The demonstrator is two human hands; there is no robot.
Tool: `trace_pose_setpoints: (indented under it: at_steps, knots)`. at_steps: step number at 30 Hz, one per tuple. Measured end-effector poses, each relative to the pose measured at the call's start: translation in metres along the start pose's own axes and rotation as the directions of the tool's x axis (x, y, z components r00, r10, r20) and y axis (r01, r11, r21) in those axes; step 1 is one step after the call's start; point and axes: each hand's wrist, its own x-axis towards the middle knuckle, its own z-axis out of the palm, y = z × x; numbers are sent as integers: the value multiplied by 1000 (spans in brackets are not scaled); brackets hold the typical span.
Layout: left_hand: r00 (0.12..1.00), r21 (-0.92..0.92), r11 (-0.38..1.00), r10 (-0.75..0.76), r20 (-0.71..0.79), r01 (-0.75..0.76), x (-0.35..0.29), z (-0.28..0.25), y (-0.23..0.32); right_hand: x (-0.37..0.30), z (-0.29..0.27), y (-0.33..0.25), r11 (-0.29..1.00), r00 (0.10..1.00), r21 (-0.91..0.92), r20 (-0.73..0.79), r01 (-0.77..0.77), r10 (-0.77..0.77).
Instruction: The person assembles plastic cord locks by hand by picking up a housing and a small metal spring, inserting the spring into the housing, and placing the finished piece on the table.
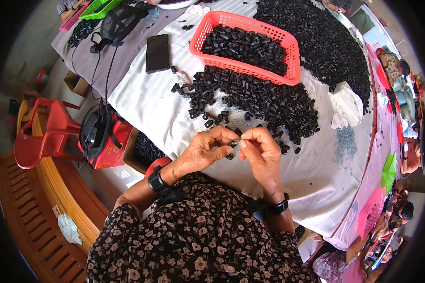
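Note:
Close together over the near edge of the black heap, my left hand [208, 150] and my right hand [259, 152] meet at the fingertips. Both are closed in a pinch. Whatever lies between the fingers is too small to make out. Just beyond them spreads a heap of small black plastic parts [264, 106], with a few loose ones by my fingers. A red perforated basket [292, 70] full of the same kind of parts stands behind the heap.
A much larger black heap [326, 47] covers the far right. Crumpled white plastic [347, 104] lies beside a patch of tiny thin grey-blue pieces [345, 141]. A black phone [157, 53] rests at the left. Red chair [47, 129] and wooden bench [38, 221] stand left; other people sit right.

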Motion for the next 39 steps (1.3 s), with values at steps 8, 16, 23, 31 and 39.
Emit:
trace_pose_setpoints:
  at_steps: [8, 16, 23, 31, 39]
  knots:
    - [1000, -7, 1000, -27, 11, 27, 1, 0, -1, -2, -9, 6, 988, 995, -155, 101, 24, -8]
    - [997, 151, 988, -45, 57, 36, -8, -3, -8, -4, -19, 9, 964, 929, -57, 259, -258, 264]
    - [977, -61, 984, -156, 144, 166, -5, -7, -10, -12, -14, 14, 942, 970, -287, 216, 174, -113]
    - [962, 90, 996, -51, 268, 28, -5, -11, 1, -1, -30, 10, 876, 791, -143, 380, -461, 479]
    - [974, -201, 958, -179, 140, 205, -14, -27, -6, 28, -28, 4, 888, 983, -452, 184, 81, 3]
